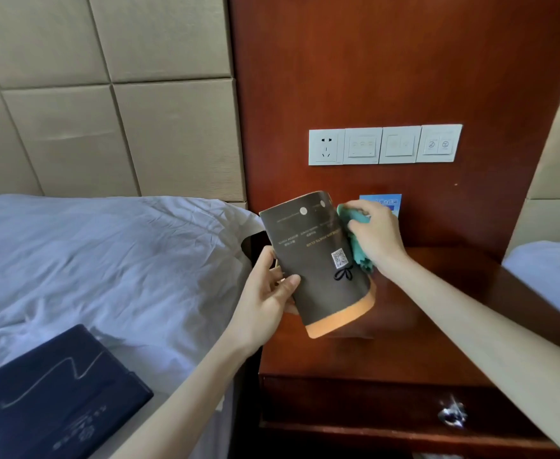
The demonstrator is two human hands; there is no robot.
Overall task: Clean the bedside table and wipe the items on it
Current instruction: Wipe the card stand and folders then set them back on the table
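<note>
**Wiping a dark cylinder [318, 260] held above the bedside table [437, 342]**

My left hand [268, 289] grips the cylinder, tilted, orange band lowest, lifted off the table so its side is exposed. My right hand [376, 236] clutches a teal cloth [361, 256], pressing it against the cylinder's right side. At the table's back a blue card [381, 200] stands just behind my knuckles; I could knock it. Left of the table, a dark box [50, 399] lies on the bed [106, 253].

QR code [339, 259] on brown card [308, 283]; lettering illegible
</note>
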